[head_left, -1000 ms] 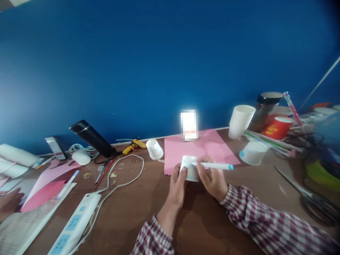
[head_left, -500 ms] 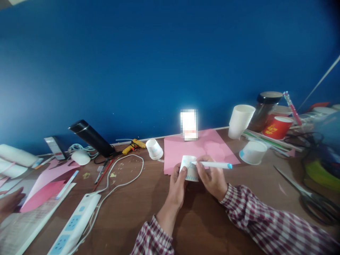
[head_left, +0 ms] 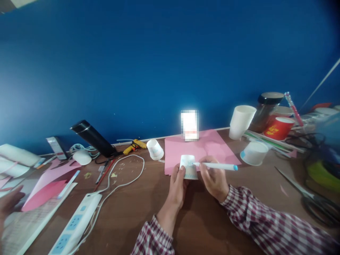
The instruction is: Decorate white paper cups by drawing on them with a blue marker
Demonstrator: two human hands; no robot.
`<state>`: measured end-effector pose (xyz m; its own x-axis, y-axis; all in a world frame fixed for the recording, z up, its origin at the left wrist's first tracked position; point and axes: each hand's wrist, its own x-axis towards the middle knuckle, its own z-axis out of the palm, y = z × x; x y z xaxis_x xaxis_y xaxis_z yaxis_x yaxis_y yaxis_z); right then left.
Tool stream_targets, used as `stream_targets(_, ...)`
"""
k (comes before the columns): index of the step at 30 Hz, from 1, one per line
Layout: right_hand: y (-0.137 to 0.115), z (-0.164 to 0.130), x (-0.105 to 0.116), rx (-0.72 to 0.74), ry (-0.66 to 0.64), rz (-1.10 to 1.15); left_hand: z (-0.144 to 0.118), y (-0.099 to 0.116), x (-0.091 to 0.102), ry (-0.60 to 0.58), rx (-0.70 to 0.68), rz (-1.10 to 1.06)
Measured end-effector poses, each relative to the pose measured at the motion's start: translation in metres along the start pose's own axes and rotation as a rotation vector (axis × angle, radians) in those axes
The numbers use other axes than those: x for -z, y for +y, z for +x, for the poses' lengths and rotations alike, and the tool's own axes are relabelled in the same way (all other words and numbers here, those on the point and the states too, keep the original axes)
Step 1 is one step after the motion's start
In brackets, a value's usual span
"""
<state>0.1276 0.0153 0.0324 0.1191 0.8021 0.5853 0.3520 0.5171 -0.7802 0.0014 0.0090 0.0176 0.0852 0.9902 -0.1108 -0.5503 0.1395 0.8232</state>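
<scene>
At the near edge of the pink sheet (head_left: 198, 147), the left hand (head_left: 177, 186) is pinching a small white paper cup (head_left: 189, 166) by its left side, grip closed on it, thumb on the front wall. Cup is sitting upside down, base up, rim on or just above the surface (head_left: 202, 219) where it meets the sheet's near edge; can't tell which.

Right hand (head_left: 214, 180) is holding a white marker (head_left: 216, 165) w/ blue end cap, grip closed round the barrel. Marker is lying roughly level, tip touching the cup's upper right wall, capped end pointing right, away from the cup.

Progress, judged from the work in hand:
- Blue zigzag band is showing along the cup's lower edge; that part appears done on the visible face.
- Faint blue marks near the top by the tip; upper decoration looks to be underway, not finished.
- Far side of cup is hidden; extent of marking there can't be told.

Other items rel. to the pink sheet: second upturned cup (head_left: 155, 149) just left of it; low white cup (head_left: 254, 153) just right of it; tall white cup (head_left: 240, 122) beyond its far right corner; yellow glue gun (head_left: 134, 146) further left; scissors (head_left: 308, 198) well to the right.

Another person's hand (head_left: 9, 203) is resting far left, well apart.
</scene>
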Motion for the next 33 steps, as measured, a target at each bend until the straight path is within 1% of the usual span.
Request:
stream_targets(3,0.0007,-0.0003,-0.0004,0.011,-0.032,0.004,0.0018,-0.0012,0.0004,-0.01,-0.015,-0.032)
stream_targets(8,0.0024,-0.0029,-0.001,0.008,-0.064,0.003,0.0037,-0.0011,0.0003,0.004,-0.014,-0.057)
stream_targets(15,0.0033,-0.0046,-0.002,0.101,-0.072,-0.044,0.0032,0.0002,0.0008,-0.007,-0.019,-0.085)
stream_targets(23,0.0049,-0.0043,-0.002,0.071,-0.101,-0.066,0.0026,-0.0024,0.0014,-0.038,-0.037,-0.086)
stream_targets(29,0.0055,-0.0042,-0.0025,0.066,-0.109,-0.067,0.0028,-0.003,0.0017,-0.03,-0.029,-0.103)
stream_targets(33,0.0058,-0.0043,-0.0023,0.076,-0.107,-0.08,0.002,-0.003,0.0011,-0.005,-0.019,-0.093)
